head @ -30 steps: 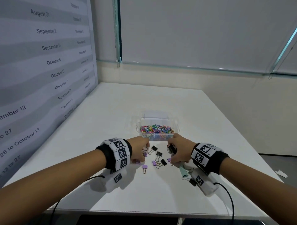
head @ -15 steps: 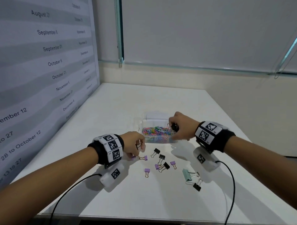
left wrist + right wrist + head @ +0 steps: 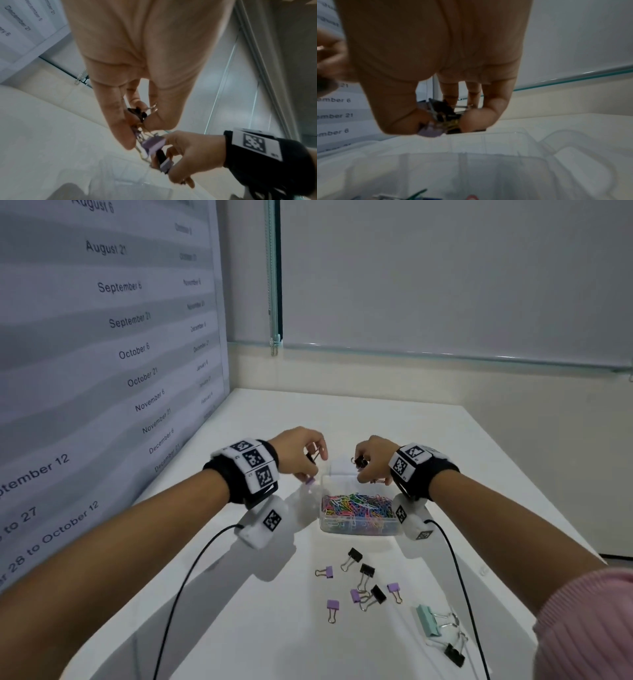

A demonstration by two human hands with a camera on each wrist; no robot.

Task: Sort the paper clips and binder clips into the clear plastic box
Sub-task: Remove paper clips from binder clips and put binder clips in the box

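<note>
The clear plastic box [image 3: 359, 525] stands mid-table. Its near compartment holds colourful paper clips [image 3: 358, 503]; the far compartment [image 3: 488, 166] looks bare. My left hand [image 3: 313, 465] hovers over the box's far left corner, pinching a black binder clip [image 3: 137, 113] and a purple binder clip [image 3: 153, 143]. My right hand [image 3: 364, 470] is above the far compartment and grips a black clip [image 3: 443, 108] and a purple clip [image 3: 431, 130]. Several loose purple and black binder clips [image 3: 366, 583] lie in front of the box.
A large mint binder clip [image 3: 428, 619] and a black one [image 3: 454, 654] lie near the front right of the white table [image 3: 239, 628]. A calendar wall panel [image 3: 102, 354] borders the table on the left. Wrist-camera cables [image 3: 455, 577] trail over the table.
Both hands lifted from the clip pile with clips in their fingers and moved away from me to the far end of the box; the left followed the right.
</note>
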